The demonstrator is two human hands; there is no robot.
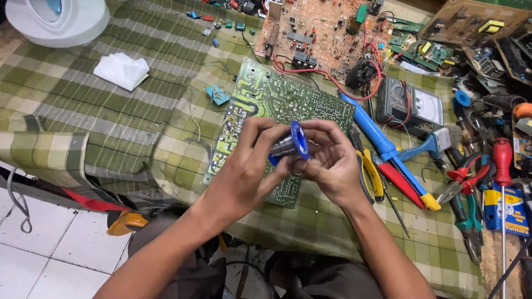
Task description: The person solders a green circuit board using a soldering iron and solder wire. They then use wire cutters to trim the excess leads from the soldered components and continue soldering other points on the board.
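Both hands meet over the middle of the green circuit board (277, 105), and between them sits a small spool of solder wire (291, 145) with blue flanges. The left hand (246, 166) comes in from the lower left and closes its fingers around the grey wound core, thumb and forefinger curled tight at the near end. The right hand (330, 166) comes in from the lower right, its fingers bent around the far side of the blue flange, also closed on the spool rather than spread. The spool's long axis runs roughly left to right and a little toward the camera, so one flange faces the right hand and the wound body points into the left palm; neither hand is clearly nearer, since both touch it. Whether a loose end of wire is pinched in the right fingertips is too small to tell. The spool hangs above the board, not resting on it. Just to the right, on the checked cloth (138, 111), lie a blue soldering iron (382, 147), yellow-handled pliers (370, 174) and a red screwdriver (502, 160), all apart from the hands.
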